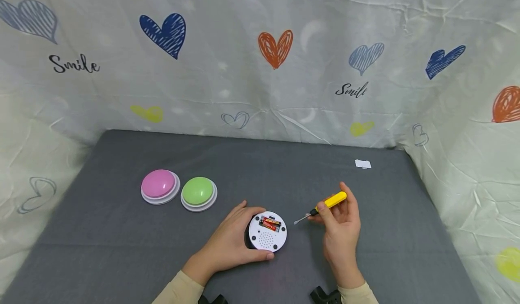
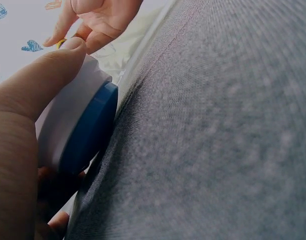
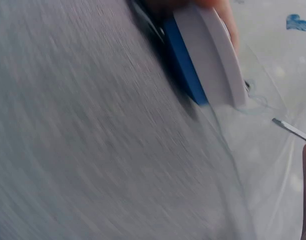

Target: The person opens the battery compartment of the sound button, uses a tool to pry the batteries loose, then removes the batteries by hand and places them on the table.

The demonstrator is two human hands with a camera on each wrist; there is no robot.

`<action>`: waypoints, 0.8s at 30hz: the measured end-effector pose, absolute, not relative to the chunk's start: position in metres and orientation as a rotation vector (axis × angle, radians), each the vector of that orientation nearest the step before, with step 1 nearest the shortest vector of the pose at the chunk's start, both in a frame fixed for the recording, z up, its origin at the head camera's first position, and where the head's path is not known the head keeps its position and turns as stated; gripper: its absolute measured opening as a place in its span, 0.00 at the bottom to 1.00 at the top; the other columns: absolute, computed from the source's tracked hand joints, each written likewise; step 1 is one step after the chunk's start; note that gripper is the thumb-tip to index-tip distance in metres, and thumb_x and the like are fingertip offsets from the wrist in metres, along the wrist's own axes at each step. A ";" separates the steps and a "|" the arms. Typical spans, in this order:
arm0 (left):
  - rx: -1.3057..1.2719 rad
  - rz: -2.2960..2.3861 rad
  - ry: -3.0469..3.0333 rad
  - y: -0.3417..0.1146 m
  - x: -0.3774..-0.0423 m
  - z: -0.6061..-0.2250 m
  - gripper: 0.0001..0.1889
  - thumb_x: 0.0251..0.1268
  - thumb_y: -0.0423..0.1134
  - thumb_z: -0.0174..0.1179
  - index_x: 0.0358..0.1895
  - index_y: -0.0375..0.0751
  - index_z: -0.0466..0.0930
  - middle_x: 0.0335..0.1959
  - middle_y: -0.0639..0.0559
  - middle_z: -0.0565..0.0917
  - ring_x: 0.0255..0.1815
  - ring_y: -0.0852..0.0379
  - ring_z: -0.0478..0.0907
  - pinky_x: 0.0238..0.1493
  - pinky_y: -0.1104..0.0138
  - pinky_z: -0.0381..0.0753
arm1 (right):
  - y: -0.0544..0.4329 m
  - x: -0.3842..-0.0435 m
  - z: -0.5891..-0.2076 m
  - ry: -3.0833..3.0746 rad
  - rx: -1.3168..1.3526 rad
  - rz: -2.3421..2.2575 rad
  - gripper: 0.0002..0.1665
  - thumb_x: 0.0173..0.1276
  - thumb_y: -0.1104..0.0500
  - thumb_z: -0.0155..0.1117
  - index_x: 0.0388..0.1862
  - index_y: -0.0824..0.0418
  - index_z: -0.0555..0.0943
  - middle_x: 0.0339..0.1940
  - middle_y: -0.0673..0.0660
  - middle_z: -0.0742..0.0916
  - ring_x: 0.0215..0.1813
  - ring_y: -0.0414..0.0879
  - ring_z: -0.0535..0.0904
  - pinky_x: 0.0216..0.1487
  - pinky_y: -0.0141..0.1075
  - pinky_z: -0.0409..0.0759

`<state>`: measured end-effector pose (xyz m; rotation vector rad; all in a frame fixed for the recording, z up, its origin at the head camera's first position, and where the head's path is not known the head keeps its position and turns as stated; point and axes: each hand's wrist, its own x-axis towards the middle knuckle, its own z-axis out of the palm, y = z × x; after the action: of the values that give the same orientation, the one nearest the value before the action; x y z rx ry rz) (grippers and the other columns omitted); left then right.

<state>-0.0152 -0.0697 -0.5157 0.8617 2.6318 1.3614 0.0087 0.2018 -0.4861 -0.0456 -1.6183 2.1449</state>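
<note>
My left hand [image 1: 229,240] grips a round white push button [image 1: 266,240] by its rim, thumb at the near edge. Its underside faces up, with two red-and-black batteries [image 1: 270,224] in an uncovered compartment, several dark feet and a patch of small holes. Its blue cap [image 2: 95,125] points down at the cloth in the left wrist view. Between thumb and fingers, my right hand [image 1: 341,236] holds a screwdriver [image 1: 336,199] with a yellow handle. The metal tip [image 3: 278,121] points at the button, a short gap away from it.
A pink push button [image 1: 158,183] and a green push button [image 1: 197,191] sit dome up at the left on the grey cloth [image 1: 122,254]. A small white flat piece [image 1: 363,164] lies at the back right. Behind the table hangs a white curtain [image 1: 227,82] with printed hearts.
</note>
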 end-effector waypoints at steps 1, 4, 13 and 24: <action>0.863 1.361 2.631 -0.070 -0.015 -0.516 0.51 0.44 0.70 0.85 0.71 0.50 0.79 0.65 0.66 0.82 0.83 0.43 0.65 0.86 0.48 0.57 | 0.205 0.008 -0.484 -1.650 -0.044 2.119 0.47 0.72 0.82 0.66 0.85 0.61 0.66 0.48 0.61 0.78 0.43 0.47 0.85 0.37 0.42 0.93; 0.869 1.358 2.626 -0.070 -0.016 -0.515 0.51 0.45 0.69 0.86 0.72 0.50 0.79 0.65 0.65 0.82 0.83 0.45 0.66 0.86 0.50 0.55 | 0.214 0.005 -0.478 -1.783 -0.041 2.009 0.50 0.70 0.81 0.69 0.87 0.60 0.65 0.48 0.61 0.78 0.43 0.47 0.84 0.36 0.40 0.92; 0.893 1.362 2.633 -0.070 -0.016 -0.514 0.50 0.44 0.67 0.87 0.71 0.47 0.79 0.65 0.63 0.83 0.81 0.45 0.69 0.87 0.51 0.54 | 0.245 -0.010 -0.463 -2.079 -0.077 1.733 0.42 0.69 0.76 0.76 0.78 0.64 0.71 0.50 0.62 0.83 0.39 0.47 0.86 0.30 0.41 0.91; 0.876 1.348 2.628 -0.071 -0.015 -0.514 0.50 0.45 0.67 0.87 0.71 0.48 0.79 0.65 0.63 0.83 0.83 0.44 0.66 0.87 0.51 0.55 | 0.254 -0.027 -0.464 -2.382 -0.092 1.609 0.40 0.71 0.68 0.79 0.79 0.55 0.76 0.52 0.64 0.85 0.40 0.49 0.84 0.29 0.42 0.91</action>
<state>-0.0149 -0.0707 -0.5138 0.8761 2.6282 1.3479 -0.0270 0.2539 -0.4645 -0.0921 -2.3817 1.6089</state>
